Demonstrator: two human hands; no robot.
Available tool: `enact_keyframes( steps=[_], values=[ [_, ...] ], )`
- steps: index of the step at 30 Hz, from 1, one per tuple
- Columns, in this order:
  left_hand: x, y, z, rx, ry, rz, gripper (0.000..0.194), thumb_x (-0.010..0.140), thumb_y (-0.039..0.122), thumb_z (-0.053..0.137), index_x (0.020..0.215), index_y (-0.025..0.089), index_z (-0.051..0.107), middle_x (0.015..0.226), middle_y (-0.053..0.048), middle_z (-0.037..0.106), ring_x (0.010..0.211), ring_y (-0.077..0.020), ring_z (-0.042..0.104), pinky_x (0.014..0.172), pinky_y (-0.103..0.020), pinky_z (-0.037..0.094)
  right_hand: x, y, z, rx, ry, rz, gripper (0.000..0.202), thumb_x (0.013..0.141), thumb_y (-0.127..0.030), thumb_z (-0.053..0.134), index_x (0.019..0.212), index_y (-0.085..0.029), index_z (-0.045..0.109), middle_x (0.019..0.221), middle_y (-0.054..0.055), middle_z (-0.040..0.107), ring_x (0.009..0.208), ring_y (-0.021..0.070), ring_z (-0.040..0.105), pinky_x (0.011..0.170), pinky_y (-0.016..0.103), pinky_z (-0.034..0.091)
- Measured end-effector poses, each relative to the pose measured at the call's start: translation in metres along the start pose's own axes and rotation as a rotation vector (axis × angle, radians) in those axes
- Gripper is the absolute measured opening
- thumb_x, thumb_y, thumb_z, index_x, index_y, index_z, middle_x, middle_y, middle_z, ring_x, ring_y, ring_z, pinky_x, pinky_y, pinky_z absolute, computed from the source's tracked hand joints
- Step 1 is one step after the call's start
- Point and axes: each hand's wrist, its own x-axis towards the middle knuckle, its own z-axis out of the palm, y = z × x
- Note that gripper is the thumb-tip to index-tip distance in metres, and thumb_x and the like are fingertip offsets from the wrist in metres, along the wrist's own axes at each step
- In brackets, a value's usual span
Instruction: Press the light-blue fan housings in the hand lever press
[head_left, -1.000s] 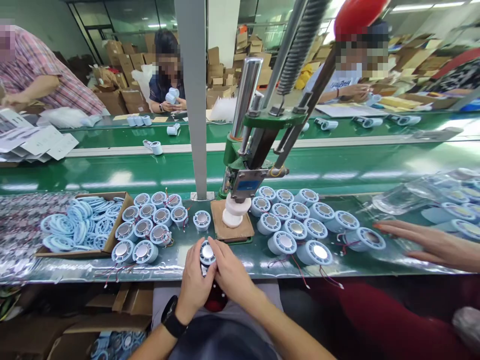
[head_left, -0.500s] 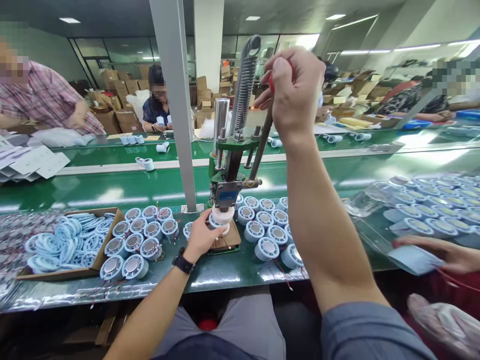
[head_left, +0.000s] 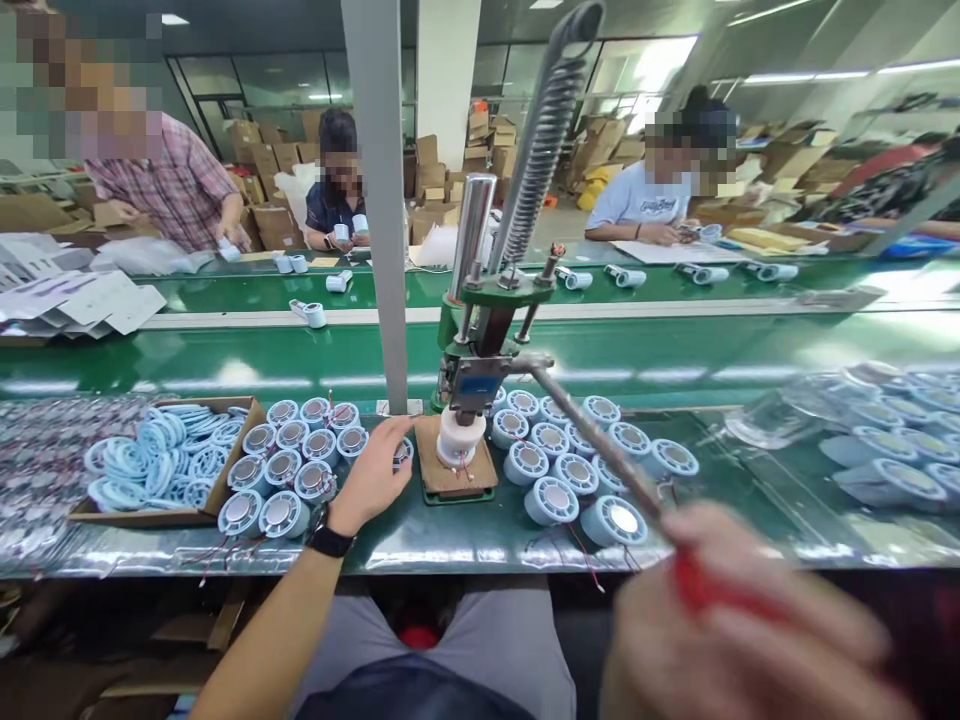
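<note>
A lever press (head_left: 480, 375) stands at the bench's middle, its ram down on a white round fixture (head_left: 460, 438) over a brown pad (head_left: 431, 478). My right hand (head_left: 739, 610), blurred, is wrapped round the red grip of the press lever (head_left: 600, 440), which slopes down toward me. Left of the fixture, my left hand (head_left: 375, 470) reaches over a blue-rimmed round part (head_left: 403, 455) beside the pad; its fingers are partly hidden, and whether they hold the part is unclear. Groups of similar parts with thin wires sit left (head_left: 281, 468) and right (head_left: 551, 500) of the press.
An open carton (head_left: 244, 450) of light blue rings lies at the left. A grey post (head_left: 382, 220) rises behind the bench. Across the green conveyor (head_left: 225, 375), people work at the far side. A clear plastic item (head_left: 780, 418) and more blue parts (head_left: 892, 480) are at the right.
My right hand has pulled the lever from upright down toward me, and the ram sits lower. My left hand has let go of the fixture and moved left. The co-worker's hand at the right is gone.
</note>
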Motion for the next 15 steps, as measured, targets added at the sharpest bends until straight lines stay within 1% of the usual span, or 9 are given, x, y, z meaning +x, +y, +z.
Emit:
enact_keyframes(
  steps=[1,3,4,6,7,9,11,13,15],
  values=[
    [-0.004,-0.005,-0.004,0.068,-0.076,0.035,0.063,0.079,0.006,0.049,0.140,0.020,0.050,0.148,-0.010,0.049,0.141,-0.0245,0.042,0.120,-0.047,0.033,-0.014,0.000,-0.001,0.008,0.022,-0.004,0.015,0.096,-0.030,0.060,0.097,-0.015,0.061,0.096,0.007,0.064,0.102,0.0171,0.066,0.088,0.036,0.060],
    [-0.009,-0.012,-0.009,0.202,-0.201,0.097,0.072,0.073,-0.002,0.044,0.140,0.022,0.051,0.151,-0.010,0.047,0.142,-0.0248,0.040,0.120,-0.048,0.033,-0.024,0.002,-0.001,0.018,0.087,-0.006,0.014,0.095,-0.030,0.061,0.095,-0.016,0.061,0.096,0.007,0.063,0.099,0.0174,0.066,0.084,0.036,0.061],
    [-0.009,-0.013,-0.010,0.271,-0.237,0.115,0.072,0.072,-0.004,0.043,0.139,0.022,0.053,0.149,-0.010,0.048,0.140,-0.0253,0.042,0.118,-0.048,0.035,-0.022,0.002,-0.001,0.017,0.128,-0.012,0.013,0.094,-0.029,0.061,0.095,-0.017,0.061,0.097,0.007,0.063,0.098,0.0175,0.066,0.082,0.036,0.061],
    [-0.005,-0.011,-0.009,0.414,-0.255,0.102,0.067,0.073,-0.004,0.043,0.134,0.021,0.057,0.141,-0.012,0.055,0.131,-0.0278,0.050,0.113,-0.049,0.040,-0.007,0.000,-0.001,0.007,0.239,-0.046,0.009,0.094,-0.027,0.060,0.094,-0.018,0.061,0.101,0.007,0.063,0.096,0.0174,0.066,0.080,0.037,0.061],
    [-0.002,-0.007,-0.007,0.481,-0.247,0.067,0.062,0.076,-0.001,0.047,0.133,0.019,0.057,0.135,-0.014,0.058,0.125,-0.0294,0.053,0.109,-0.049,0.042,0.006,0.000,-0.001,0.000,0.304,-0.080,0.008,0.093,-0.026,0.060,0.094,-0.018,0.061,0.103,0.006,0.063,0.095,0.0174,0.066,0.080,0.037,0.060],
    [0.004,0.003,-0.003,0.575,-0.215,-0.042,0.056,0.082,0.013,0.058,0.137,0.016,0.053,0.122,-0.016,0.063,0.115,-0.0320,0.059,0.100,-0.047,0.048,0.043,0.002,0.001,0.035,0.428,-0.186,0.007,0.093,-0.022,0.058,0.097,-0.019,0.063,0.104,0.005,0.063,0.094,0.0170,0.066,0.079,0.036,0.059],
    [0.006,0.015,0.001,0.599,-0.171,-0.155,0.064,0.084,0.031,0.066,0.143,0.014,0.046,0.115,-0.017,0.063,0.109,-0.0330,0.062,0.092,-0.044,0.051,0.090,0.009,0.005,0.167,0.500,-0.270,0.013,0.095,-0.019,0.054,0.104,-0.018,0.063,0.104,0.003,0.061,0.088,0.0135,0.065,0.072,0.029,0.058],
    [0.001,0.025,0.002,0.563,-0.114,-0.213,0.069,0.087,0.040,0.065,0.146,0.014,0.042,0.116,-0.018,0.062,0.108,-0.0326,0.064,0.089,-0.042,0.052,0.139,0.018,0.013,0.341,0.457,-0.237,0.021,0.098,-0.019,0.049,0.114,-0.016,0.061,0.108,0.002,0.058,0.082,0.0085,0.065,0.067,0.021,0.055],
    [-0.012,0.030,-0.004,0.499,-0.035,-0.207,0.062,0.091,0.042,0.060,0.144,0.014,0.045,0.122,-0.018,0.061,0.111,-0.0315,0.063,0.092,-0.042,0.052,0.171,0.027,0.024,0.468,0.352,-0.130,0.030,0.098,-0.019,0.046,0.126,-0.013,0.055,0.123,0.004,0.055,0.085,0.0069,0.065,0.072,0.019,0.055]
  ],
)
